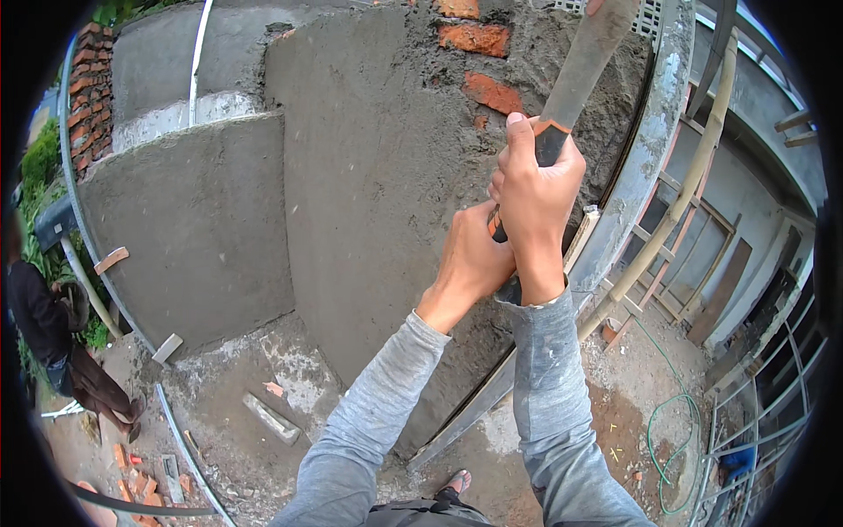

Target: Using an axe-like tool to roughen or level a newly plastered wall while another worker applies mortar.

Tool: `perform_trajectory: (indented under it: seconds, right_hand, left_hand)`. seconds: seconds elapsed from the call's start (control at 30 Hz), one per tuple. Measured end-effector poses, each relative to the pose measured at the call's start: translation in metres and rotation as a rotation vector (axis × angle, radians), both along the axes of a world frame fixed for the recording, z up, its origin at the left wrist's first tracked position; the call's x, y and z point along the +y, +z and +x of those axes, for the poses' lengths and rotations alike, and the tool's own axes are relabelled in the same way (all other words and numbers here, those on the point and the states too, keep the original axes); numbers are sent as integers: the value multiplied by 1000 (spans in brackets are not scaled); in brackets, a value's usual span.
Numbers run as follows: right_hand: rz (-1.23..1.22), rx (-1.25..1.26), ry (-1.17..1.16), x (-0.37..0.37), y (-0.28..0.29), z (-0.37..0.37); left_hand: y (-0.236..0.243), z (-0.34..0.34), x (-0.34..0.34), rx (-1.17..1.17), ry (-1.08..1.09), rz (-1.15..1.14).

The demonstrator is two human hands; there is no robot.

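Your grey sleeves come in from the lower edge, and both your hands are closed around the black-and-orange handle (551, 146) of one long tool (581, 83). Your left hand (472, 263) wraps the lower part of the handle, its fingers curled. Your right hand (540, 184) grips just above it, with the thumb laid up along the side. The tool slants up and to the right, its grey part widening toward the upper edge, where its far end is cut off. It stands in front of the wall; you cannot tell from here whether it touches.

Below your arms, a foot (458, 480) shows on the ground. The wall (364, 167) before you is coated in grey plaster, smooth on the left and rough on the right, with bare red bricks (475, 39) showing near the top, left of the tool. A strip of wood (582, 239) stands just beside your right wrist, near the wall's right edge.

On the ground to the left lie a pale grey bar (270, 418), a curved metal strip (186, 450) and loose bricks (140, 481). To the right, a long bamboo pole (678, 211) leans up, and a green hose (688, 400) loops over the dirt.

Farther off at the left edge, a person (42, 321) in dark clothes stands beyond the low plastered wall (189, 237). A stack of red bricks (90, 83) rises at the upper left.
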State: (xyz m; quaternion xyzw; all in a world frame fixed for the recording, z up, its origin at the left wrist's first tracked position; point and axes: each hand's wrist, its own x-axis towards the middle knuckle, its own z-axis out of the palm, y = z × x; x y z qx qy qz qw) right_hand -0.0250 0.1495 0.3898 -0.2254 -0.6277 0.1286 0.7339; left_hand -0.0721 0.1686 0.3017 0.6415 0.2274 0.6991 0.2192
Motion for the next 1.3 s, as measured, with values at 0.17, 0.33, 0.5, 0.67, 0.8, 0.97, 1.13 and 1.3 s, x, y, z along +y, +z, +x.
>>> perform_trajectory:
  seconds: [0.17, 0.33, 0.5, 0.67, 0.8, 0.97, 1.13, 1.3]
  right_hand:
    - [-152, -19, -100, 44, -2, -5]
    - [-102, -50, -34, 19, 5, -19]
    - [216, 96, -72, 16, -1, -20]
    - [-228, 82, 58, 33, 5, -12]
    - [-173, 58, 160, 11, 17, -11]
    - [-26, 117, 48, 32, 17, -9]
    - [-311, 51, 190, 8, 33, 1]
    - [-12, 218, 142, -3, 32, -5]
  left_hand:
    - [5, -12, 21, 150, 83, -131]
    - [3, -18, 2, 26, 47, -138]
    - [12, -28, 19, 136, 131, 86]
    - [19, -31, 4, 150, 115, -307]
    - [18, -14, -5, 78, 173, -80]
    - [26, -21, 11, 207, 226, -135]
    - [37, -8, -19, 121, 132, -347]
    - [45, -17, -6, 174, 274, -19]
